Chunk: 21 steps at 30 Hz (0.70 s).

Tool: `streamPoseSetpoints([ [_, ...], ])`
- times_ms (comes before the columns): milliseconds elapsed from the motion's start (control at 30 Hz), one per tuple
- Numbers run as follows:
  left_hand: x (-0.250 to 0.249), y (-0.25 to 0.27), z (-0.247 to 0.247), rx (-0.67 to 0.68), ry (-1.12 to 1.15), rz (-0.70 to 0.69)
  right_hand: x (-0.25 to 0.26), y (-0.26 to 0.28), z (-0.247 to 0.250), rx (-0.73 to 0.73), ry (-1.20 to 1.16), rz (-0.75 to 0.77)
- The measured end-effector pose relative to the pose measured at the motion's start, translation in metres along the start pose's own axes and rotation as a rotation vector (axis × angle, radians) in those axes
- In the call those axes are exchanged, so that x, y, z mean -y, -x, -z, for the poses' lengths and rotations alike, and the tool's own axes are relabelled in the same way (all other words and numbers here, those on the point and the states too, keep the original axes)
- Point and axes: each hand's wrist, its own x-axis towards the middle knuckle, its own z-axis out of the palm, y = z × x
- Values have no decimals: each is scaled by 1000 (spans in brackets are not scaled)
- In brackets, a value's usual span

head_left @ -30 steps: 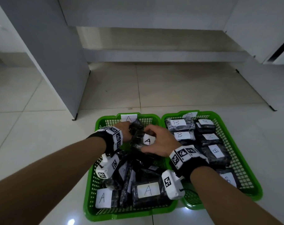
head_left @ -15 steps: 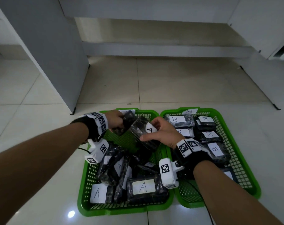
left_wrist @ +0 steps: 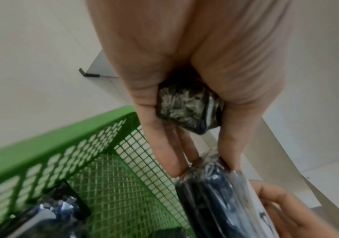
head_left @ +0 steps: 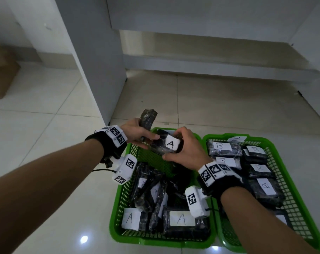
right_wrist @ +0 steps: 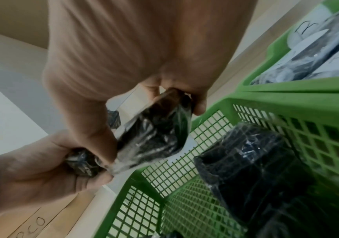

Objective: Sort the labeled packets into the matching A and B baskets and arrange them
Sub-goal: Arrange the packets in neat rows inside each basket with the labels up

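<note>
Two green mesh baskets sit side by side on the floor: the A basket [head_left: 119,208] on the left and the B basket [head_left: 300,204] on the right. Above the A basket's far end my right hand [head_left: 181,145] grips a dark wrapped packet with a white A label [head_left: 171,143]. My left hand [head_left: 142,136] holds a second dark packet [head_left: 148,119] upright in its palm; its label is hidden. The left fingertips [left_wrist: 179,170] also touch the end of the A packet [left_wrist: 211,185]. From the right wrist, the A packet [right_wrist: 156,133] runs between thumb and fingers.
Several A packets [head_left: 181,219] lie jumbled at the A basket's near end, while its far end shows bare mesh [head_left: 151,158]. B packets [head_left: 221,146] lie in rows in the B basket. A grey cabinet panel [head_left: 93,61] stands behind on the left.
Both hands have risen from the A basket's far end, each with a packet. The left hand's packet now stands upright and its fingers have reached the A packet.
</note>
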Motion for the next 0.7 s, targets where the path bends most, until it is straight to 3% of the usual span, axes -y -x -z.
streamPoseSetpoints([
  [133, 8, -3, 14, -134, -5, -12, 3, -12, 0, 87, 102, 19],
  [267, 19, -2, 28, -463, -450, -147, 10, -22, -3, 77, 444, 178],
  [300, 21, -2, 30, -489, -519, -150, 11, -25, -7, 79, 496, 217],
  [433, 33, -11, 29, -384, -631, -108, 15, -40, -29, 148, 604, 243],
  [700, 45, -17, 28, -413, -716, -183, 20, -56, -59, 259, 715, 251],
])
